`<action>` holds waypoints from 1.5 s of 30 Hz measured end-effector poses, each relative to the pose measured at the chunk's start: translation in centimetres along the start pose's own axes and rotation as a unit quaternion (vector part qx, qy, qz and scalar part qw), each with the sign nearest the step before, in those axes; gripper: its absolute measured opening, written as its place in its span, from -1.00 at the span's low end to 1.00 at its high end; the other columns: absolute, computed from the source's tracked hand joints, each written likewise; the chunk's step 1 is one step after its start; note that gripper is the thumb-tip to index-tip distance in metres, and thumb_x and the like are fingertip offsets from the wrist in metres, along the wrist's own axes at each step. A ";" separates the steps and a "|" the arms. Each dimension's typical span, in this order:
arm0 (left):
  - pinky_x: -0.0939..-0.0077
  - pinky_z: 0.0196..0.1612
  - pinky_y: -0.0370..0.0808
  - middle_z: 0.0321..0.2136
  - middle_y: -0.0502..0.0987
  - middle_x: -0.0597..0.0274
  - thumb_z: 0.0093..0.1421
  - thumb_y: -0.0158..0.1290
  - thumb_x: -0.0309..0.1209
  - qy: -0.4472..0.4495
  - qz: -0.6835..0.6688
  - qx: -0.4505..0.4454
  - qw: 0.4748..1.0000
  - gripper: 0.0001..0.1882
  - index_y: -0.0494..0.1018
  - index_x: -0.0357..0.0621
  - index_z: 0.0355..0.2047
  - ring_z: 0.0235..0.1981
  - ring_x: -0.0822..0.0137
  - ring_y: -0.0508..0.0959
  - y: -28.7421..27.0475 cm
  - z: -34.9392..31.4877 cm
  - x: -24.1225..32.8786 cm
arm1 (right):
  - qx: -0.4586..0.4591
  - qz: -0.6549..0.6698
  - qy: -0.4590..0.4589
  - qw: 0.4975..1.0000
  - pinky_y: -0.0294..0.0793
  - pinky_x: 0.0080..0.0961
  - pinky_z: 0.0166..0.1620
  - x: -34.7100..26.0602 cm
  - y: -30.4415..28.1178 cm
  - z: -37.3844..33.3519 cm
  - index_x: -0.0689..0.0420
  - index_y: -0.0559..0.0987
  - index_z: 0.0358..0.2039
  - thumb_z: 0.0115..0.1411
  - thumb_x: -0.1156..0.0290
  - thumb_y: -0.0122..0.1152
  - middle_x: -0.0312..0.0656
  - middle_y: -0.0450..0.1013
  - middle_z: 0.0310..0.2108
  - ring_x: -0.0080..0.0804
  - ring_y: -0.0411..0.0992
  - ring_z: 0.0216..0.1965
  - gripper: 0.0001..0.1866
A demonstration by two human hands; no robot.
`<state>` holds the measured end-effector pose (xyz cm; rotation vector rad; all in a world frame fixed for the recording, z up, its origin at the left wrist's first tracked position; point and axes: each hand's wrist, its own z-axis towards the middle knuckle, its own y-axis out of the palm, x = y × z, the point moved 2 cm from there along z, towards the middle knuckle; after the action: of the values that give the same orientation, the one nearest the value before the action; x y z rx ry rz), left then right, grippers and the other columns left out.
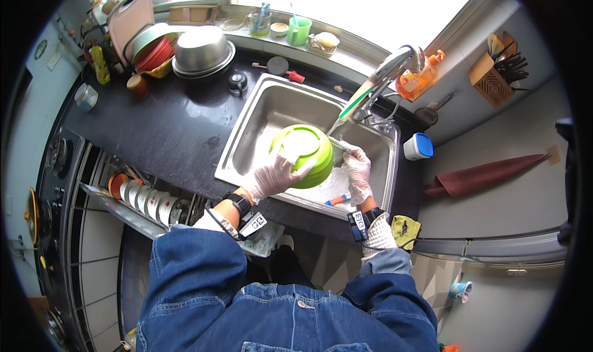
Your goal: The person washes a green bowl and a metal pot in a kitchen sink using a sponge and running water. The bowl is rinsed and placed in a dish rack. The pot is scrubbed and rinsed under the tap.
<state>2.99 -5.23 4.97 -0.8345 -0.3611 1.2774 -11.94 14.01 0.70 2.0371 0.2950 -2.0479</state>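
A lime-green bowl (316,169) is held above the sink (247,126), tilted, with a round ring on its upper face. My left hand (272,178), in a thin clear glove, grips its left side. Just right of the bowl is my right hand (357,169), gloved too, its fingers closed around something pale grey-green by the bowl's edge; what it is I cannot make out. The faucet (395,61) arches over the sink's far right, and a green-striped strip (358,100) slants down from it toward the bowl. An orange-and-blue object (337,200) lies in the sink's near part.
A metal basin (202,50) and stacked colored bowls (154,54) stand on the dark counter (167,135) at left. An open dish drawer (148,203) sits below it. To the right are a white tub with blue lid (418,146), an orange soap bottle (415,83) and a knife holder (492,79).
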 end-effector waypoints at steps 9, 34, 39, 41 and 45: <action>0.06 0.01 0.37 -0.10 0.26 -0.04 -0.16 0.10 -0.43 -0.003 -0.090 -0.038 0.995 -0.43 0.34 0.10 -0.03 -0.06 -0.04 0.34 5.4 3.7 -0.7 | -0.152 0.138 0.074 0.976 0.27 -0.83 -0.31 -1.3 -0.3 2.0 0.14 0.33 0.09 0.17 0.56 -0.04 -0.41 0.41 -0.10 -0.79 0.29 -0.29 -0.57; -0.12 -0.02 0.37 -0.14 0.28 -0.03 -0.05 0.11 -0.50 -0.011 -0.273 -0.094 0.957 -0.55 0.34 0.13 -0.11 -0.10 -0.04 0.39 5.6 6.5 -0.8 | -0.181 0.155 0.148 0.960 0.23 -0.77 -0.42 -1.7 -2.1 7.9 0.19 0.52 -0.15 0.19 0.37 -0.16 -0.33 0.47 -0.33 -0.72 0.27 -0.48 -0.67; -0.05 -0.01 0.39 -0.08 0.30 -0.06 -0.11 0.12 -0.50 0.043 -0.217 -0.105 0.970 -0.48 0.30 0.09 -0.08 -0.07 -0.07 0.38 5.8 5.9 -1.1 | -0.204 0.164 0.153 0.953 0.11 -0.78 -0.49 -2.3 -1.3 6.9 0.17 0.54 -0.19 0.20 0.31 -0.15 -0.42 0.41 -0.44 -0.74 0.18 -0.54 -0.67; -0.02 -0.01 0.39 -0.06 0.30 -0.07 -0.14 0.13 -0.50 0.029 -0.193 -0.078 0.978 -0.45 0.29 0.07 -0.07 -0.06 -0.08 0.38 5.7 5.3 -1.2 | -0.191 0.192 0.194 0.943 0.12 -0.76 -0.48 -1.8 -0.8 6.8 0.17 0.54 -0.20 0.18 0.32 -0.10 -0.41 0.42 -0.43 -0.73 0.18 -0.54 -0.70; 0.00 -0.01 0.40 -0.07 0.30 -0.06 -0.20 0.15 -0.49 -0.006 -0.178 -0.107 0.978 -0.39 0.29 0.07 -0.05 -0.06 -0.08 0.38 5.1 4.2 -1.4 | -0.201 0.190 0.227 0.934 0.15 -0.77 -0.45 -0.6 0.1 6.7 0.16 0.55 -0.23 0.16 0.33 -0.03 -0.40 0.43 -0.41 -0.72 0.26 -0.47 -0.73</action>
<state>-3.72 -4.83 4.32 -0.8960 -0.6375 0.9194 -18.32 11.90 1.38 2.0732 0.3355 -1.1675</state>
